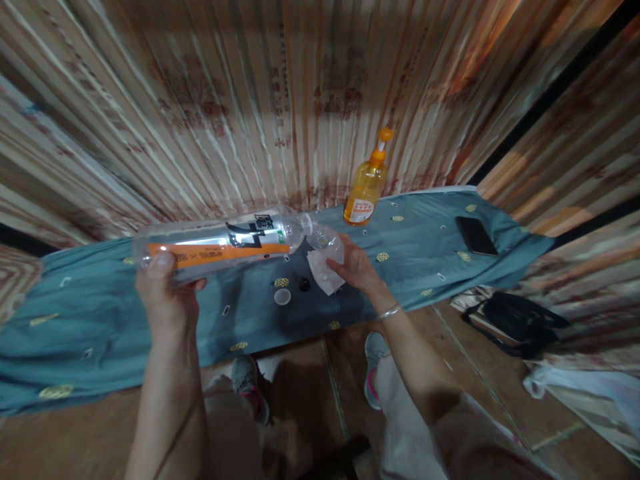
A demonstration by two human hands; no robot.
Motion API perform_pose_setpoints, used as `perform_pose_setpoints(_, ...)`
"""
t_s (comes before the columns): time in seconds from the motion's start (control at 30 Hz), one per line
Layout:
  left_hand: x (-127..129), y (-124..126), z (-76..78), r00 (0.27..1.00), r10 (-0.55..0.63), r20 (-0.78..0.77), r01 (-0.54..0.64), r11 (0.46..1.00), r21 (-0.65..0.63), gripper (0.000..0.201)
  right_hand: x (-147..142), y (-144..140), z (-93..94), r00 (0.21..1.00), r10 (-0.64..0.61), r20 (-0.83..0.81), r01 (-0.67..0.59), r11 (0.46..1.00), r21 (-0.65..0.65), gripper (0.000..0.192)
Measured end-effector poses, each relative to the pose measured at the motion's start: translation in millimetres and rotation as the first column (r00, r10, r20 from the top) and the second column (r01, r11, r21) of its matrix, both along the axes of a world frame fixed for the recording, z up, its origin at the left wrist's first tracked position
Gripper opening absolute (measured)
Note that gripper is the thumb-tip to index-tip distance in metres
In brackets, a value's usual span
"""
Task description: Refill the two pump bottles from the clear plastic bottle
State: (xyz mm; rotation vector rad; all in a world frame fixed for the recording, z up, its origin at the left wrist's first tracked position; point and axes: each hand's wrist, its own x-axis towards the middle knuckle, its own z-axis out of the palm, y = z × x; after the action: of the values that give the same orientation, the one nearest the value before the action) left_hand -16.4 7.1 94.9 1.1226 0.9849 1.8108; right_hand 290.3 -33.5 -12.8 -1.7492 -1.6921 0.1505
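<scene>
Setting: one wall of ribbed, rust-streaked sheet at the back; below it one long surface under one teal cloth with small yellow and white motifs, soft and wrinkled; brown tiled floor at 6 o'clock.

Item 1, left hand, count one: closed around the base end of the large bottle, thumb on top, fingers wrapped beneath.

Item 2, large bottle, count one: clear plastic, long cylinder, lying almost level in the air above the cloth, label with an orange band and black characters; its neck points to 3 o'clock, mouth touching or just beside the small clear vessel. Whether liquid flows cannot be told.

Item 3, caps on the cloth, count two: one pale round cap and one dark round cap, side by side, at 6 o'clock of the bottle's neck.

Item 4, small clear vessel, count one: transparent, rounded, tilted; exact shape blurred.

Item 5, white tissue, count one: crumpled, soft, under the vessel.

Item 6, right hand, count one: clamped on the vessel and tissue, a thin bangle at the wrist.

Item 7, orange bottle, count one: translucent plastic, upright, orange nozzle cap, at 1 o'clock of the right hand.

Item 8, phone, count one: flat dark rectangle, on the cloth.

Item 9, black bag, count one: limp, on the floor at 4 o'clock.
</scene>
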Motion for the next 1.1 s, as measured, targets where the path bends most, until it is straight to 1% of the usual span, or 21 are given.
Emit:
perform_pose_setpoints(0.23, 0.0, 0.2, -0.1, 1.0, 0.006, 0.002, -0.006, 1.0, 0.003, 0.045, 0.8, -0.1, -2.0, 1.0, 0.002, -0.023, -0.002, 1.0, 0.026, 0.065)
perform_pose_setpoints(0.43, -0.1, 0.7, 0.1, 1.0, -0.015, 0.013, 0.015, 1.0, 0.023, 0.042, 1.9, 0.4, -3.3, 1.0, 0.009, -0.022, -0.009, 1.0, 0.023, 0.064)
perform_pose_setpoints(0.7, 1.0, 0.1, 0.6, 1.0, -0.015, 0.011, 0.015, 1.0, 0.026, 0.045, -0.2, -0.5, -0.4, 1.0, -0.011, -0.009, 0.011, 1.0, -0.007, 0.065)
perform_pose_setpoints(1.1, 1.0, 1.0, 0.7, 1.0, 0.001, 0.001, -0.001, 1.0, 0.029, 0.042, 1.0, -0.8, -0.1, 0.999, 0.001, -0.045, -0.001, 1.0, 0.002, 0.064)
